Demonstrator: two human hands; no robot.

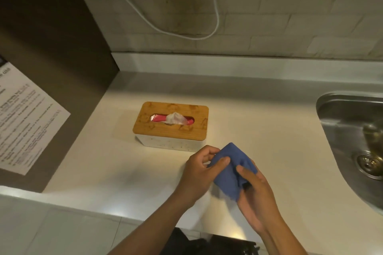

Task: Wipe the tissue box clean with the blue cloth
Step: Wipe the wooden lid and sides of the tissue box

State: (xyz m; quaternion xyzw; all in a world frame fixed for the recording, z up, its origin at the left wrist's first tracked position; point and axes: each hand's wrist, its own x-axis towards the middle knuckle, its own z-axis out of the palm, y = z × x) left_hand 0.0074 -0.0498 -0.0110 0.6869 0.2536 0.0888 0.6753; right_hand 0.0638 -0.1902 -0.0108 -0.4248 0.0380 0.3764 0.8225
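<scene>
Tissue box (171, 126) sits on the pale countertop (259, 130), a bit left of the middle, long side facing the person. It's got a wooden lid (199, 118) with rounded corners and a white speckled body underneath. A crumpled white tissue (176, 118) pokes up through the slot, with something pink or red showing inside the slot too.

Both hands are just in front of the box, toward its right front corner, and they're sharing the blue cloth (231, 174). Left hand (200, 174) pinches the cloth's upper left edge between thumb and curled fingers. Right hand (253, 190) grips the lower right part, thumb pressed across the top of it. The cloth is bunched up between them and is close to the box, but whether it touches is hard to tell.

Over on the right there's a steel sink (339, 114) with a drain (369, 163) and something brassy and blurry in it. A printed paper sheet (27, 120) is stuck on the dark panel at left, and a white cable (178, 33) loops down the tiled wall behind.
</scene>
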